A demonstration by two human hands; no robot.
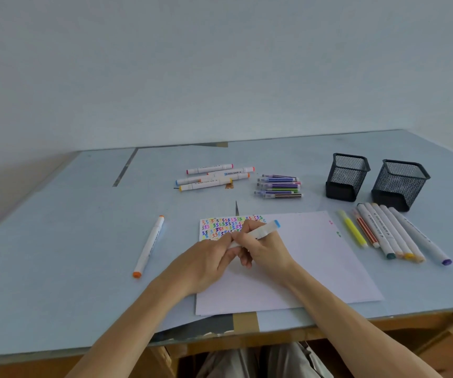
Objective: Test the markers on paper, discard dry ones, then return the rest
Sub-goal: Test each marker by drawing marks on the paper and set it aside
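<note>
Left hand (203, 264) over paper (315, 268), fingers curled, pinching near end of blue-capped marker (261, 231). Right hand (266, 251) grips same marker's barrel; blue cap points far-right. Marker white-bodied, above sheet's upper left, beside rows of coloured squiggles (220, 227). Orange-capped marker (149, 246) lies alone, well left. Row of markers (392, 231) right of paper, near two mesh cups (347, 175).
</note>
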